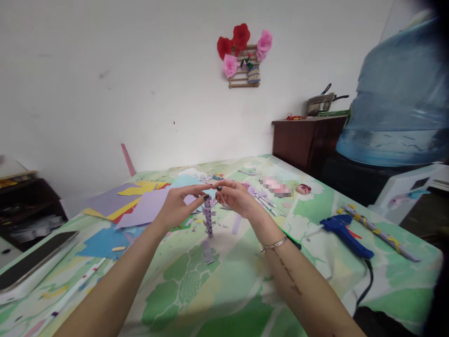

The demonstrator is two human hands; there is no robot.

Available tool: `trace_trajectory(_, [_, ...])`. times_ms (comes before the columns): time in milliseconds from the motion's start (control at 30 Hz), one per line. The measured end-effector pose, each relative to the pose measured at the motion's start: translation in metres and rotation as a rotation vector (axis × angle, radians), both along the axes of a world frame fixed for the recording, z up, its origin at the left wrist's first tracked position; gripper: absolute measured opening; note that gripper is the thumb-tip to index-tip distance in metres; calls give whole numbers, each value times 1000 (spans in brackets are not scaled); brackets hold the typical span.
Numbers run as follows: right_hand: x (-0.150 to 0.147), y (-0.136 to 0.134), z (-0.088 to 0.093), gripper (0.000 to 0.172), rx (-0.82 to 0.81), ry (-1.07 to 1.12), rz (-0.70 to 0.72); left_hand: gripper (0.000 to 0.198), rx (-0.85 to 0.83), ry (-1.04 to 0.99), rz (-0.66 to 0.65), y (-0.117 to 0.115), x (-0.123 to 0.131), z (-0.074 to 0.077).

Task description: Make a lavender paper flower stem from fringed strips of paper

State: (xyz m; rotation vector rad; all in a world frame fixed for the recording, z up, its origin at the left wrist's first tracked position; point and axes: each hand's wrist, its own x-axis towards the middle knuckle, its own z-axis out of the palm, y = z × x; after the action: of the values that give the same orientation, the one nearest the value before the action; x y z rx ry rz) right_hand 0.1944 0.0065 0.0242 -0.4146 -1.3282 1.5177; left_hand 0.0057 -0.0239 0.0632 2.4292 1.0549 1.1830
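Stem [208, 216] stands vertical, left hand [176, 207] and right hand [237, 198] pinching its top.

Domestic room set up for paper craft. A table under a green floral printed cloth [217, 299] carries loose sheets of coloured paper [140, 208], purple paper offcuts [208, 255], a blue hot-glue gun [345, 234] with its cord, a paper-wrapped stick [379, 234], and, at centre, an upright purple paper stem [208, 217]. On the plain white wall [105, 70] hangs a small slatted wooden rack [243, 77] with red and pink paper roses [242, 40]. Household furnishings stand to the right: a dark wooden cabinet [305, 140] bearing a metal pan [321, 103], and a large blue water-dispenser bottle [396, 93].
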Motion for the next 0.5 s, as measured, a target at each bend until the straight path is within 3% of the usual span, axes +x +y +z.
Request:
trace_trajectory(267, [0,8,-6,14,183,-113,-134,24,48,-29,22,2,4,-4])
trace_trajectory(500, [4,10,-6,16,137,-68,-161,23,46,-47,13,5,4,-7])
